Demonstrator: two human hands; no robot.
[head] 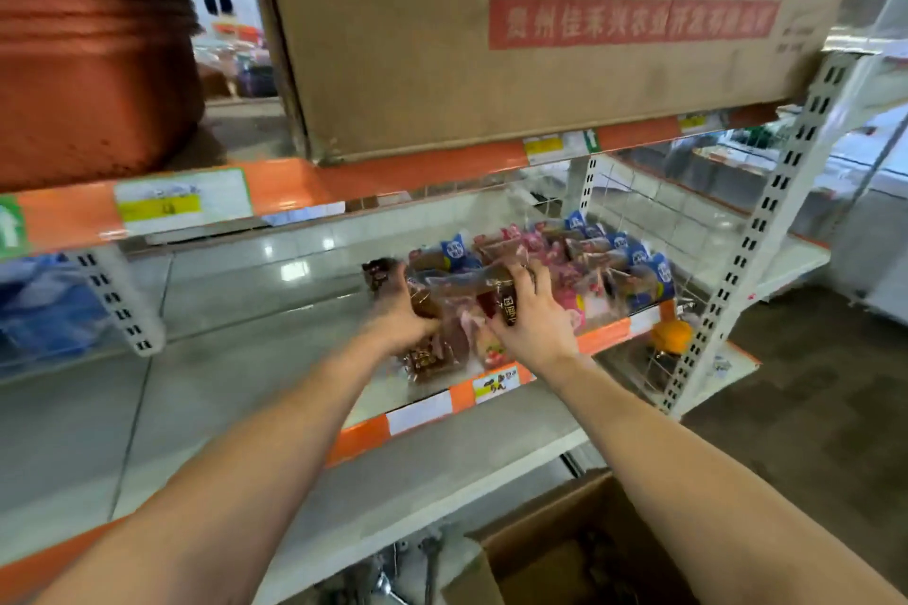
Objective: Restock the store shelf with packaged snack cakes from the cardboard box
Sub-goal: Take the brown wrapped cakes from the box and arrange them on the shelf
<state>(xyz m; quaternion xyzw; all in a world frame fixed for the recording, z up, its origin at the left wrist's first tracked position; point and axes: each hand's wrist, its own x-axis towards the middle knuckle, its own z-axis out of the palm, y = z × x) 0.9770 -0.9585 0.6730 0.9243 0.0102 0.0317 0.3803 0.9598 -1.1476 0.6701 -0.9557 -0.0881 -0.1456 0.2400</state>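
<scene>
Snack cakes (432, 356) in crinkly clear wrappers are clutched by the left hand (400, 317) and right hand (538, 319).

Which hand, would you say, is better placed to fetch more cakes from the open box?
Probably the right hand: both hold snack cakes, but the cardboard box sits below its forearm, away from the left hand.

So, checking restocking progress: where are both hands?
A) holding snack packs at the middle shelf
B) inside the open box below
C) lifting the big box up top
A: the left hand and right hand both grip snack packs at the middle shelf, above the open box.
</scene>
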